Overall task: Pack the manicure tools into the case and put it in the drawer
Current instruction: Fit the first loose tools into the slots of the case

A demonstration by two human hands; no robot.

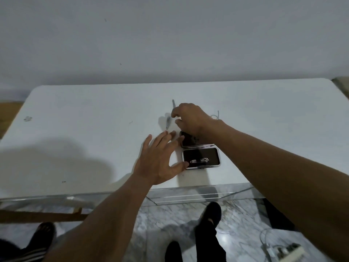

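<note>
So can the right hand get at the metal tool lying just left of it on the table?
Probably yes: the right hand hovers beside the metal tool, fingers open, with nothing between them.

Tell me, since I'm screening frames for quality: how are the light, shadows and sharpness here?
Head view: dim, flat light; a broad soft shadow on the white table at left; wide-angle bowing of its edges; the tools beyond the right hand are soft and blurred.

Clipper point(199, 160) in case point(215, 163) (on table point(94, 114))
</note>
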